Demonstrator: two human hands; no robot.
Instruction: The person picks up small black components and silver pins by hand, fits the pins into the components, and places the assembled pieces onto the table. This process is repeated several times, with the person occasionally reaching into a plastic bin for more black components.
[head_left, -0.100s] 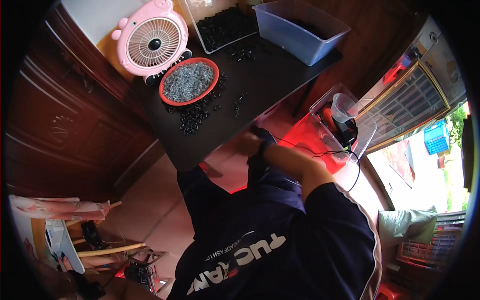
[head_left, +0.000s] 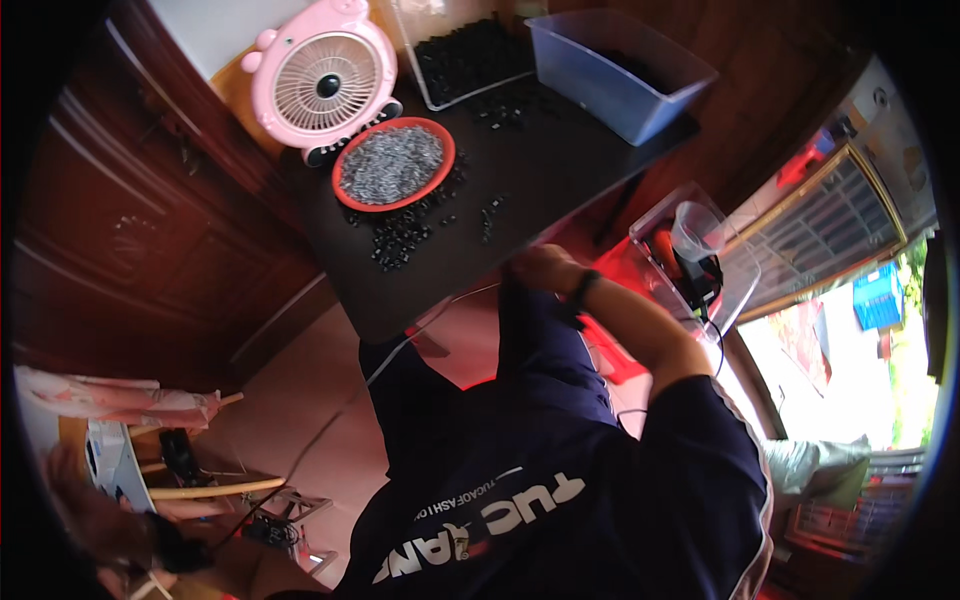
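My right hand (head_left: 548, 270), with a dark band at the wrist, is at the table's near edge above my right thigh. Its fingers are curled round a thin cable (head_left: 392, 352). The cable slants down across the floor side toward my left arm at the lower left. My left hand (head_left: 75, 495) is off to the far lower left, smeared by motion, its fingers unclear. On the dark table (head_left: 450, 265) stands a red-orange bowl (head_left: 449, 170) of small clear pieces. Small black pieces (head_left: 400, 242) lie loose beside it.
A pink fan (head_left: 328, 88) stands behind the bowl. A clear box (head_left: 470, 60) of black pieces and a bluish tub (head_left: 615, 90) occupy the table's back. Right of the table, a clear bin (head_left: 740, 275) holds a cup and dark items. A wooden-framed chair (head_left: 220, 490) is lower left.
My right hand has moved right along the table edge. The cable now stretches left across my lap. My left hand has shifted, and the view has turned slightly.
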